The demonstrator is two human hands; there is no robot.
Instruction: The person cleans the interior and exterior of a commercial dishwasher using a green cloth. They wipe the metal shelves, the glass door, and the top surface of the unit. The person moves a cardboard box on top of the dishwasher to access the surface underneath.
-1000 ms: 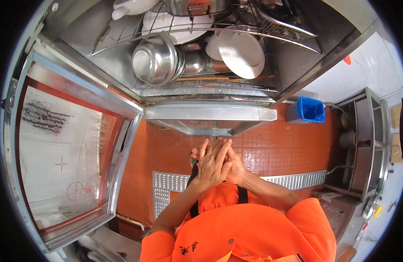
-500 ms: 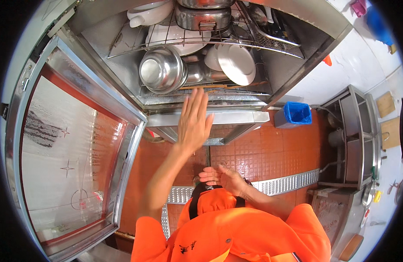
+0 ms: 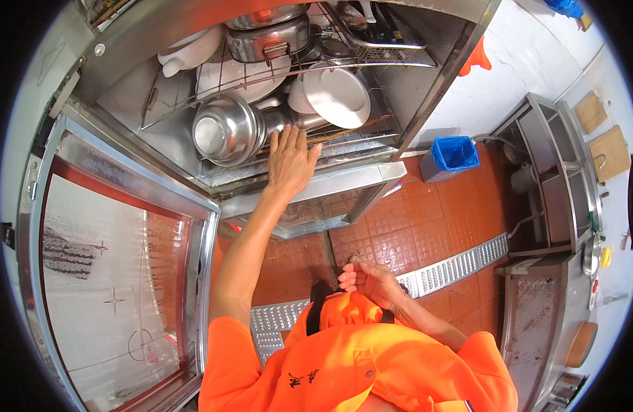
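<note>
My left hand (image 3: 291,162) reaches to the front of the lower rack in the steel cabinet, its fingers stretched out and holding nothing. Next to its fingertips on the left is a stack of steel bowls (image 3: 224,130), tipped on its side. Whether the fingertips touch anything there I cannot tell. A white oval plate (image 3: 337,98) leans to the right, partly covering a white bowl (image 3: 299,95). Brown sticks (image 3: 350,136) lie along the rack's front. Close to my waist, my right hand (image 3: 374,281) is loosely curled with nothing visible in it.
A wire shelf above carries a steel pot (image 3: 268,42), a white dish (image 3: 191,51) and a utensil basket (image 3: 392,51). The glass door (image 3: 117,275) stands swung out on the left; a lower door (image 3: 316,199) juts out below. On the right are a blue-lined bin (image 3: 452,159) and a steel rack (image 3: 560,172).
My left hand has moved forward, closer to the lower rack beside the steel bowls. My right hand's fingers have curled slightly near my waist. The view has turned.
</note>
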